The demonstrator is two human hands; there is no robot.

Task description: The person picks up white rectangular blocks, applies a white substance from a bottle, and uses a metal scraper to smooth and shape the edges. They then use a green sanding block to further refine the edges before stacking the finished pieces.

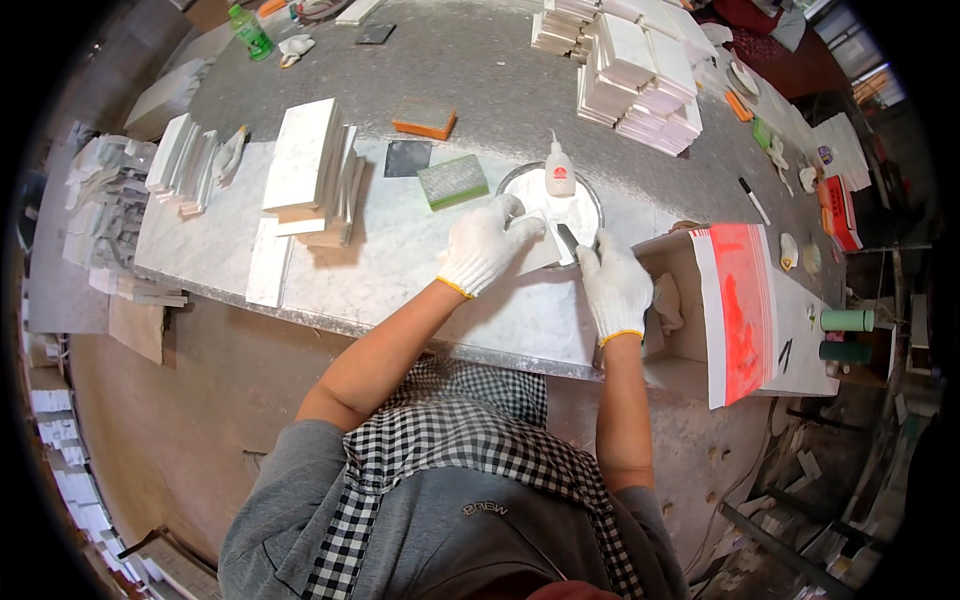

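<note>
My left hand [480, 245], in a white knit glove with a yellow cuff, grips a small white tile [537, 252] over the near rim of a round tray [601, 205] of white powder [580, 212]. My right hand [615, 285], gloved alike, is closed on a scraper [567, 238] whose dark flat blade lies close to the tile; I cannot tell if they touch. Most of the scraper's handle is hidden by the glove. A squeeze bottle [560, 175] with a thin nozzle stands upright in the tray. Beside my left hand lies a green abrasive block [453, 182].
Left of my hands stand white tile stacks [303, 155] and a row of upright tiles [180, 160]. An orange block [424, 117] and a dark square sheet [407, 158] lie beyond. More tiles [640, 70] are piled far right. An open box [690, 305] is right of my right hand.
</note>
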